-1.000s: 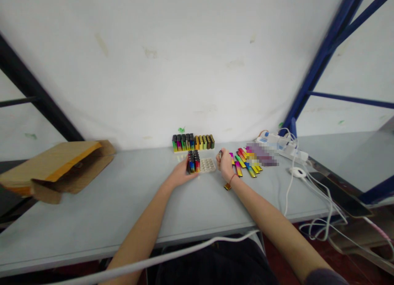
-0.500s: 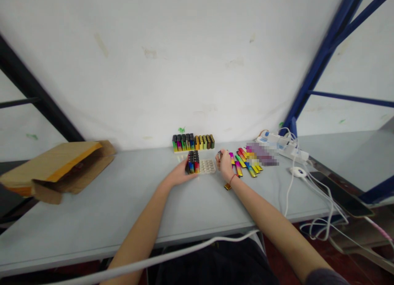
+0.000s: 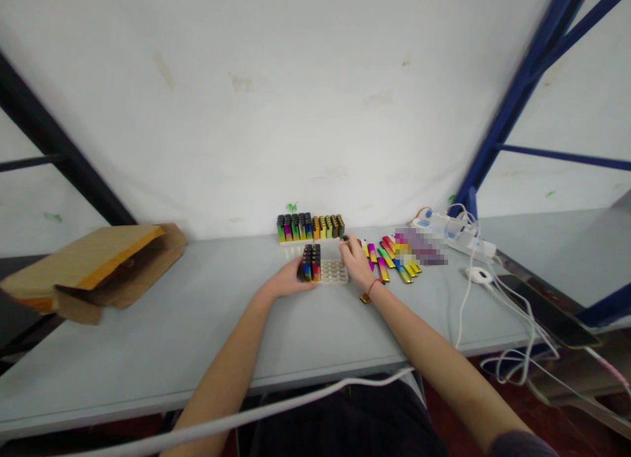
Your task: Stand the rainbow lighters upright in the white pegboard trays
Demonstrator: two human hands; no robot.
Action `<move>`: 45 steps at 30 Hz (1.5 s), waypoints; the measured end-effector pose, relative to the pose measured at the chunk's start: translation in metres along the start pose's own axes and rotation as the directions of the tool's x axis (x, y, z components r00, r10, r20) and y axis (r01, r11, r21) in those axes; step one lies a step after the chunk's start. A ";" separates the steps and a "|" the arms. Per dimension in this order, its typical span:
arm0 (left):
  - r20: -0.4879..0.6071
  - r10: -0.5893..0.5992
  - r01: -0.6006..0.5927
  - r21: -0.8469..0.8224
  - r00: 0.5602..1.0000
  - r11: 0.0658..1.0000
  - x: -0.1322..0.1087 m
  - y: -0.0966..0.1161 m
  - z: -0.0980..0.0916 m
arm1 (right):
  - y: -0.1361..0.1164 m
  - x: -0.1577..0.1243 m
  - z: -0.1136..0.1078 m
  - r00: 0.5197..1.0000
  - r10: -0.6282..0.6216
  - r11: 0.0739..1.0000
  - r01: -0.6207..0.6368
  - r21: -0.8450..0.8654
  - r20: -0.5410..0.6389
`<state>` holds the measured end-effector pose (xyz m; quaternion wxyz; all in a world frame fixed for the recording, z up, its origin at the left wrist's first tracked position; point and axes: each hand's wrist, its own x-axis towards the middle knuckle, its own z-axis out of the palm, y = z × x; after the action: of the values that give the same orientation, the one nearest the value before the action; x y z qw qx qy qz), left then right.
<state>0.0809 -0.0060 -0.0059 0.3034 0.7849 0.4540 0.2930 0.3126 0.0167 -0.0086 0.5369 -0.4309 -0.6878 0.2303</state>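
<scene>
A white tray with round holes [image 3: 335,273] lies on the table, its left part filled with upright black-topped lighters [image 3: 312,263]. My left hand [image 3: 287,279] wraps round the left end of this tray, thumb along the front. Just right of the tray, my right hand [image 3: 357,263] is closed on a lighter [image 3: 344,239], whose dark top shows above the fingers; the rest of it is hidden. Several loose multicoloured lighters [image 3: 383,269] lie flat to the right of that hand. One more lighter [image 3: 365,298] lies near my right wrist, partly covered.
Against the wall stand full lighter racks, one black-topped [image 3: 294,228] and one yellowish [image 3: 328,227]. At left lies an open cardboard box [image 3: 98,260]. A power strip [image 3: 453,233], white cables [image 3: 477,276] and a dark phone-like slab [image 3: 542,312] are on the right.
My right hand has moved slightly left towards the tray with the lighter in it. My left hand stays on the tray's left end.
</scene>
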 end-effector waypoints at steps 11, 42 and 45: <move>-0.002 -0.017 0.018 0.052 1.000 0.998 0.000 0.002 0.001 | 0.000 0.002 0.004 0.988 -0.095 0.995 0.096 -0.002 0.123; -0.045 -0.036 0.042 0.143 0.998 0.989 0.000 0.005 0.002 | -0.008 0.012 -0.032 0.942 0.326 0.482 -0.093 -0.871 0.080; -0.040 -0.029 0.034 0.139 0.999 0.990 0.000 0.005 0.003 | -0.012 0.012 -0.027 0.937 0.303 0.496 0.000 -0.868 0.173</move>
<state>0.0850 -0.0086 -0.0042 0.2435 0.7911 0.4916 0.2704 0.3330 0.0164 0.0151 0.1182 -0.6580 -0.7430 -0.0299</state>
